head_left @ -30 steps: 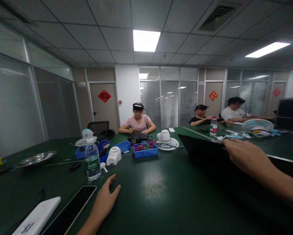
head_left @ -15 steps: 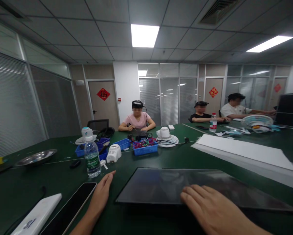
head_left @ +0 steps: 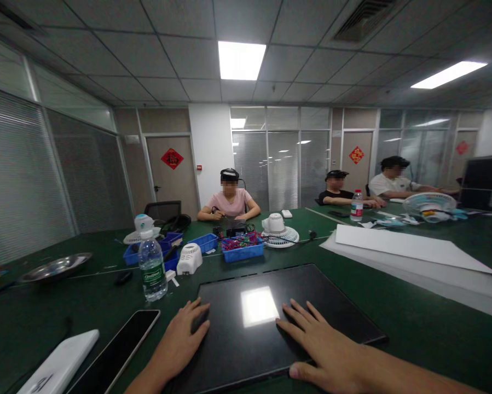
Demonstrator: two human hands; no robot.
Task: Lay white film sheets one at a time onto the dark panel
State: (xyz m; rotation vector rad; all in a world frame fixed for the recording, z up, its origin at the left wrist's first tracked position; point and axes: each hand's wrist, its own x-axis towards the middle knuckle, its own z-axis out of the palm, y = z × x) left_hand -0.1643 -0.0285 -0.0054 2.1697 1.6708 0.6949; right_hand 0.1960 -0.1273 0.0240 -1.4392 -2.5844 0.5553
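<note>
A flat, dark, glossy screen panel (head_left: 229,345) lies on the green table in front of me, mirroring a ceiling light. My left hand (head_left: 183,334) is at its left edge, fingers spread and fingertips over the surface. On the panel's right side my right hand (head_left: 323,342) rests open, its fingers fanned out and the thumb near the front edge. Neither hand is wrapped round anything. Just left of my left hand lies a black-faced phone (head_left: 116,350), with a white slab-shaped device (head_left: 61,364) beyond it.
A water bottle (head_left: 152,268) stands beyond my left hand. Farther back are a white fan housing (head_left: 189,259), a blue tray (head_left: 242,251) of wires and a fan part (head_left: 279,235). White sheets (head_left: 405,246) lie at right, a metal dish (head_left: 57,267) at left. A person (head_left: 229,202) sits opposite.
The panel has turned and now lies flat, its right end drawn in toward me. My left hand has moved onto its left edge, and the right hand has spread its fingers.
</note>
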